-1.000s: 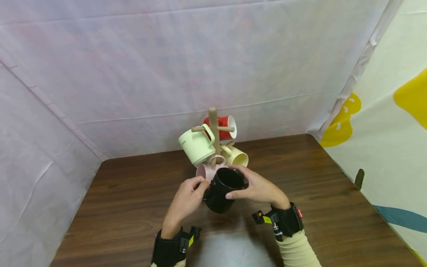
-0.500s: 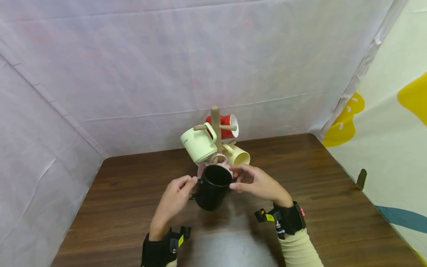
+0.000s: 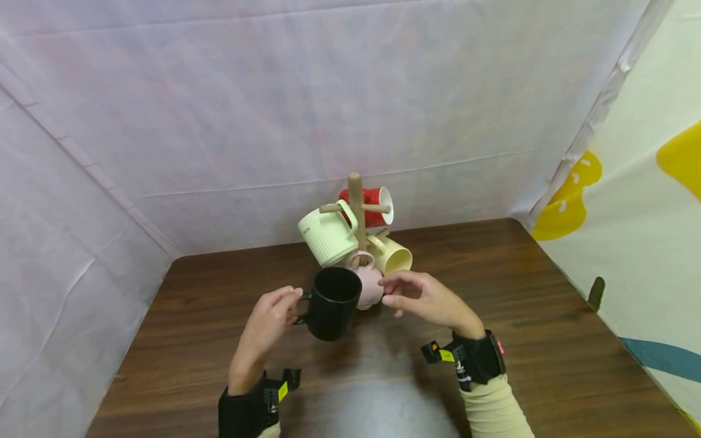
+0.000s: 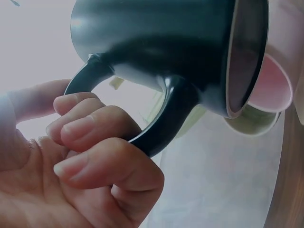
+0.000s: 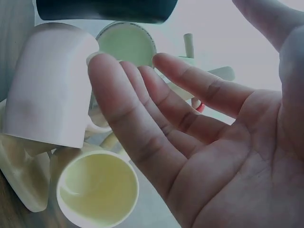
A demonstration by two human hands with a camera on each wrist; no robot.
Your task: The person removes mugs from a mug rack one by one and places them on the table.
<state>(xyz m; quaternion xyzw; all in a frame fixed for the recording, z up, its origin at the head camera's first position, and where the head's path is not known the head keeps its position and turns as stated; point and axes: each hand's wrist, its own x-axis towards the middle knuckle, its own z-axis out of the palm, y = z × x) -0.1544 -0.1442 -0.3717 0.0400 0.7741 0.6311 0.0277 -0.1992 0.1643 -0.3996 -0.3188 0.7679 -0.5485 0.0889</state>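
My left hand (image 3: pixel 274 311) grips the handle of a black mug (image 3: pixel 331 303) and holds it above the table, just left of a wooden mug tree (image 3: pixel 357 210). The left wrist view shows my fingers (image 4: pixel 95 137) curled round that handle, with the black mug (image 4: pixel 161 47) above them. My right hand (image 3: pixel 416 297) hovers open to the mug's right and holds nothing; its straight fingers (image 5: pixel 156 123) fill the right wrist view. On the tree hang a pale green ribbed mug (image 3: pixel 325 234), a red mug (image 3: pixel 375 207), a yellow mug (image 3: pixel 395 258) and a pink mug (image 3: pixel 368 285).
The dark wooden table (image 3: pixel 520 316) is walled by white sheeting (image 3: pixel 219 121) at the back and left, and a patterned curtain (image 3: pixel 646 213) on the right. Black wrist bands (image 3: pixel 476 360) sit on both forearms.
My left hand has carried the black mug leftward by its handle. My right hand has let go of the mug's rim and now hovers open beside it.
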